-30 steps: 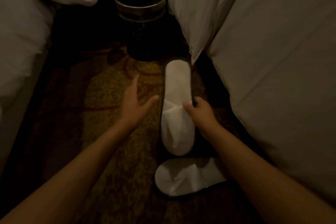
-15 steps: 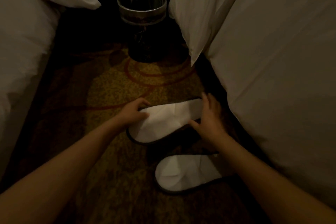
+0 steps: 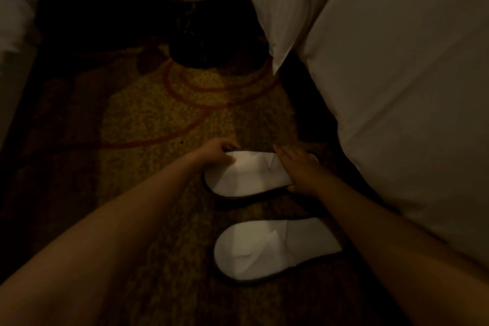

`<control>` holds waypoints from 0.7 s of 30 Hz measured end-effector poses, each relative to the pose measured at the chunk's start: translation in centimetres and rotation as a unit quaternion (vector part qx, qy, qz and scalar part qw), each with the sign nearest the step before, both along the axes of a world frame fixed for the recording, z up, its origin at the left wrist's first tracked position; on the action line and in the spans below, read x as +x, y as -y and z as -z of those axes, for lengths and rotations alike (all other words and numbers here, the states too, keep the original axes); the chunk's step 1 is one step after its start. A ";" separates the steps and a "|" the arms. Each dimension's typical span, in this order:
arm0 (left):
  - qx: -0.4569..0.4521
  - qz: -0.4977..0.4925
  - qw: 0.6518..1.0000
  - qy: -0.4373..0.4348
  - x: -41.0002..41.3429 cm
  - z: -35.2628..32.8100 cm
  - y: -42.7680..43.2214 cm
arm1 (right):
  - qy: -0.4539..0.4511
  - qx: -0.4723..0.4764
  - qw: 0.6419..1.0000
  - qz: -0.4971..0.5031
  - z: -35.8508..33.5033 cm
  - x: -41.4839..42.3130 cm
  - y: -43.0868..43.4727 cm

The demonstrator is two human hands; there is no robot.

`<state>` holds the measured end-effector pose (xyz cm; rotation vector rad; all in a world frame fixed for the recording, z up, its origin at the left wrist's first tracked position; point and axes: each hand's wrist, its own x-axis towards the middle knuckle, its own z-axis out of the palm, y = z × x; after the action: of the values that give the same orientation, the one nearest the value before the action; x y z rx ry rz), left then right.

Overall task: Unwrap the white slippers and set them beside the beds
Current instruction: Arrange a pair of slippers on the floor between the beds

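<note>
Two white slippers lie crosswise on the patterned carpet beside the right bed (image 3: 397,87), toes pointing left. The far slipper (image 3: 248,176) has my left hand (image 3: 215,152) gripping its toe end and my right hand (image 3: 301,169) pressed flat on its heel part, thumb under the near edge. The near slipper (image 3: 272,249) rests alone on the floor, untouched, under my right forearm's line. No wrapper is visible.
A waste bin (image 3: 188,8) with a metal rim stands at the far end of the aisle. The left bed (image 3: 16,21) edges the aisle on the left. A pillow corner (image 3: 280,58) hangs down from the right bed. Carpet (image 3: 158,119) lies between.
The far slipper was turned from lengthwise to crosswise, then set lower and nearer the other slipper. My left hand went from open to gripping its toe; my right hand moved onto its heel.
</note>
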<state>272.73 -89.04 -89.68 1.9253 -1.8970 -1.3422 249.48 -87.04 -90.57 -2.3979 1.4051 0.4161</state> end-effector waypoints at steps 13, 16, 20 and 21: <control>-0.125 -0.062 0.978 0.152 -0.8 5.6 -2.8 | 0.005 0.096 0.995 0.001 2.4 0.5 1.9; -0.122 -0.088 0.980 0.133 -0.9 4.4 -3.5 | 0.009 0.078 0.997 0.025 1.3 1.2 0.8; -0.128 -0.078 0.976 0.159 0.0 -1.4 -6.3 | 0.070 0.098 0.991 0.063 -4.4 2.9 -2.8; -0.127 -0.062 0.975 0.171 0.2 -3.6 -6.9 | 0.087 0.105 0.988 0.070 -6.6 3.2 -3.8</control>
<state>272.98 -82.12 -86.09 2.2015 -1.9326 -0.7275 252.72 -83.27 -83.93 -2.0999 1.3678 0.2944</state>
